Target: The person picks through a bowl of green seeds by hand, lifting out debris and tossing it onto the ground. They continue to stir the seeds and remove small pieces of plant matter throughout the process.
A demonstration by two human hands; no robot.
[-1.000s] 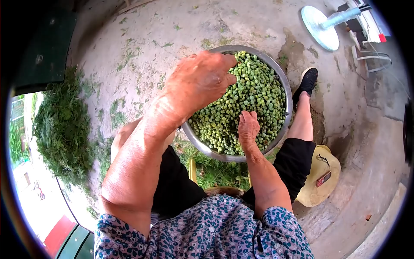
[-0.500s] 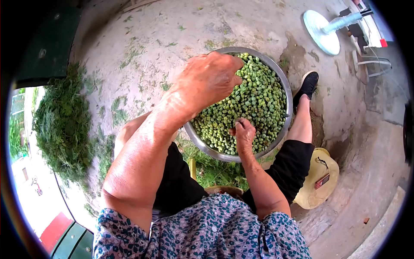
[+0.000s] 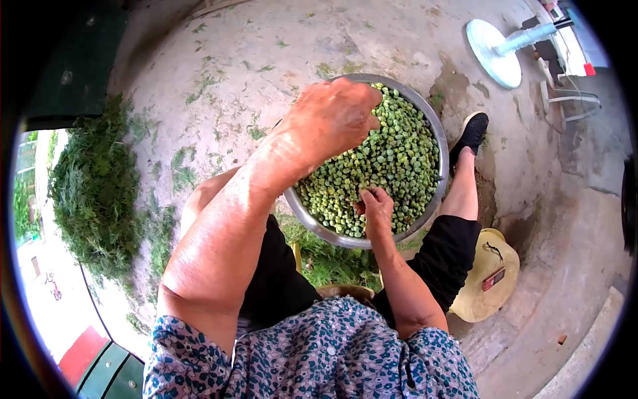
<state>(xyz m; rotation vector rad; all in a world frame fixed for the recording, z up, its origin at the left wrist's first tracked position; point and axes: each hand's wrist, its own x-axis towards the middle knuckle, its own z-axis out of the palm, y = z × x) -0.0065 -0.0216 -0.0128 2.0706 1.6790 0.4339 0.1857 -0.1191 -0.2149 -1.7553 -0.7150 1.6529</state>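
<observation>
A wide metal bowl [image 3: 440, 143] is filled with small round green cones [image 3: 405, 139], some yellowish, heaped nearly to the rim. Over its upper left part is my left hand [image 3: 339, 116], closed with the fingers curled down; its fingertips are hidden behind the hand. My right hand [image 3: 377, 207] sits low over the near part of the heap. Its thumb and forefinger are pinched together, and whatever lies between them is too small to name.
Leafy green branches [image 3: 96, 189] are piled on the floor to the left, with more greenery [image 3: 332, 259] under the bowl. At right lie a yellowish straw hat [image 3: 488, 286] with a small red-and-dark box [image 3: 494, 279] on it. A round white stand base [image 3: 492, 53] is farther off.
My left hand has shifted slightly right over the cones. My right hand stays in nearly the same place, its pinched fingers turned a little. The bowl has not visibly moved.
</observation>
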